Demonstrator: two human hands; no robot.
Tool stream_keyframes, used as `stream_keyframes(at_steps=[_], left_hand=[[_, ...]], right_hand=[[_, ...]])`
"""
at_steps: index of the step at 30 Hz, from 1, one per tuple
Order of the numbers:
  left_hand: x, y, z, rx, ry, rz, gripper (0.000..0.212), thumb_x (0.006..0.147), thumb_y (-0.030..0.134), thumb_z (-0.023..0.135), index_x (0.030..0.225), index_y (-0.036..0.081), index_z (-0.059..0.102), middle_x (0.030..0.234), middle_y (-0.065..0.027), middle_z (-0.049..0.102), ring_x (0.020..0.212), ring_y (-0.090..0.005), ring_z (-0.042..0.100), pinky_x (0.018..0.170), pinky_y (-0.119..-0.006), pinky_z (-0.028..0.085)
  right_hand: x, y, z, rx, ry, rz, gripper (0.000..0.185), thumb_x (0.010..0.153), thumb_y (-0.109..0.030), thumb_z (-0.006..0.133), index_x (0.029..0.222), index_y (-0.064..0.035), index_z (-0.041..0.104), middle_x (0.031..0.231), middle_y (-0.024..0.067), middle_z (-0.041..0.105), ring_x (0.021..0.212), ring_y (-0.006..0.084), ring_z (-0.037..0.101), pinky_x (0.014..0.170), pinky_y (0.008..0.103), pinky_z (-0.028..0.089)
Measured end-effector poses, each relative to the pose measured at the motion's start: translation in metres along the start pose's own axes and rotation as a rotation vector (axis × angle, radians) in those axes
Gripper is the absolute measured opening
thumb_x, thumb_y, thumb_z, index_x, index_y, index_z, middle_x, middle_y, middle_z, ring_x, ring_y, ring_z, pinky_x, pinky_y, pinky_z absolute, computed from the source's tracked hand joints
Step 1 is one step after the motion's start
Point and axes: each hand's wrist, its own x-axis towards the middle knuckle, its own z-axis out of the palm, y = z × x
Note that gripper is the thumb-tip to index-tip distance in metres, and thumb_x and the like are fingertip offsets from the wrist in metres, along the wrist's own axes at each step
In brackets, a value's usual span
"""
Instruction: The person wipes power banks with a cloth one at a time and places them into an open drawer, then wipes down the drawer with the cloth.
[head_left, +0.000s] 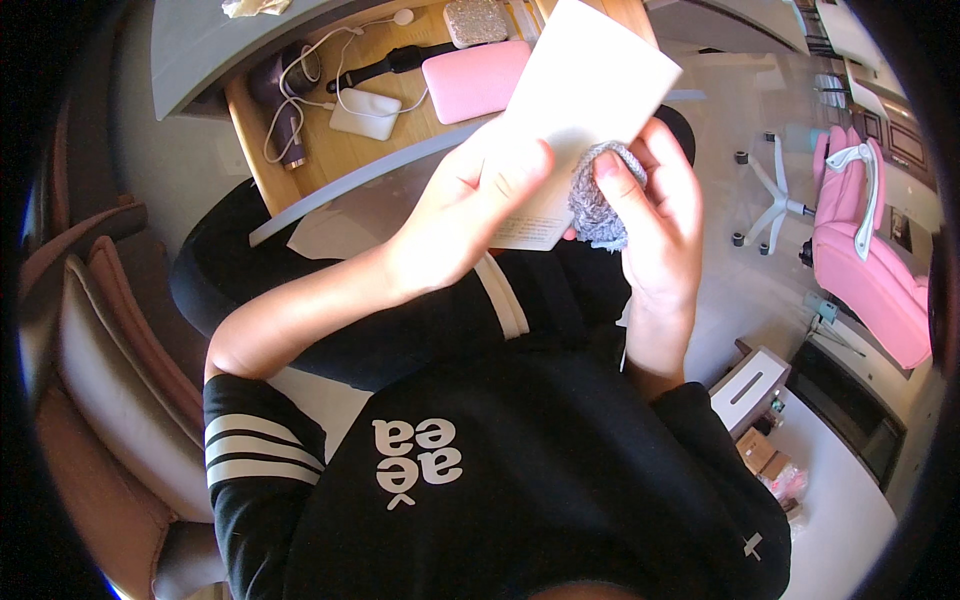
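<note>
My left hand (472, 195) holds a white rectangular box (592, 67), its palm and thumb along the near side and its other fingers hidden. The box is tilted above my lap and bears small print at its lower end. A crumpled grey-blue cloth (596, 202) is pinched between the thumb and fingers of my right hand (660, 202), against the right side of the box. Beyond my hands is an open wooden drawer (247, 142) with a pink case (476, 82), a white power bank (365, 114) with a cable, and a black smartwatch (405, 60).
A purple hair dryer (289, 97) and a glittery box (476, 22) also lie in the drawer. The grey desk top (202, 45) stands above its left part. A brown padded chair (127, 390) is at the left, a pink office chair (862, 270) at the right.
</note>
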Motion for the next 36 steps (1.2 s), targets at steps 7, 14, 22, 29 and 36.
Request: stream_keyframes(at_steps=[7,14,22,29,36], left_hand=[[-0.005,-0.006,0.006,0.174,-0.005,0.272,0.044,0.082,0.010,0.059,0.120,0.000,0.038,0.096,-0.0048,0.054,0.083,-0.0101,0.053,0.072,-0.025,0.046],[0.001,-0.003,-0.002,0.031,0.020,0.027,0.040,0.083,0.016,0.058,0.116,0.000,0.041,0.094,-0.0082,0.056,0.079,-0.0141,0.059,0.067,-0.026,0.051],[0.010,-0.001,-0.012,-0.203,0.001,-0.236,0.058,0.084,0.049,0.044,0.116,0.001,0.039,0.091,-0.0139,0.058,0.068,-0.0218,0.063,0.061,-0.029,0.055],[0.008,-0.010,-0.010,-0.064,-0.078,-0.032,0.044,0.080,0.016,0.062,0.116,0.002,0.041,0.093,-0.0085,0.056,0.077,-0.0143,0.060,0.067,-0.026,0.051],[0.008,-0.011,-0.007,0.159,-0.060,0.005,0.048,0.073,0.001,0.066,0.115,0.002,0.042,0.089,-0.0057,0.057,0.073,-0.0117,0.058,0.066,-0.024,0.050]], right_hand=[[0.000,0.007,0.005,-0.111,0.054,-0.130,0.026,0.082,-0.014,0.059,0.099,0.0024,0.046,0.084,0.0094,0.058,0.066,0.0073,0.054,0.050,0.0179,0.043],[0.007,0.006,-0.011,-0.090,-0.080,0.048,0.028,0.085,-0.008,0.052,0.108,0.0072,0.047,0.095,0.0120,0.058,0.082,0.0104,0.054,0.069,0.0226,0.045],[0.007,0.002,-0.018,-0.077,-0.108,0.063,0.032,0.085,-0.002,0.049,0.114,0.0088,0.043,0.100,0.0135,0.057,0.088,0.0118,0.054,0.076,0.0236,0.045],[0.006,0.011,-0.007,-0.082,0.058,0.029,0.029,0.083,-0.013,0.058,0.103,0.0067,0.048,0.089,0.0111,0.059,0.079,0.0092,0.055,0.067,0.0216,0.045],[0.004,0.015,-0.003,-0.114,0.146,-0.030,0.024,0.083,-0.012,0.057,0.099,0.0052,0.050,0.086,0.0069,0.059,0.075,0.0062,0.053,0.065,0.0196,0.043]])
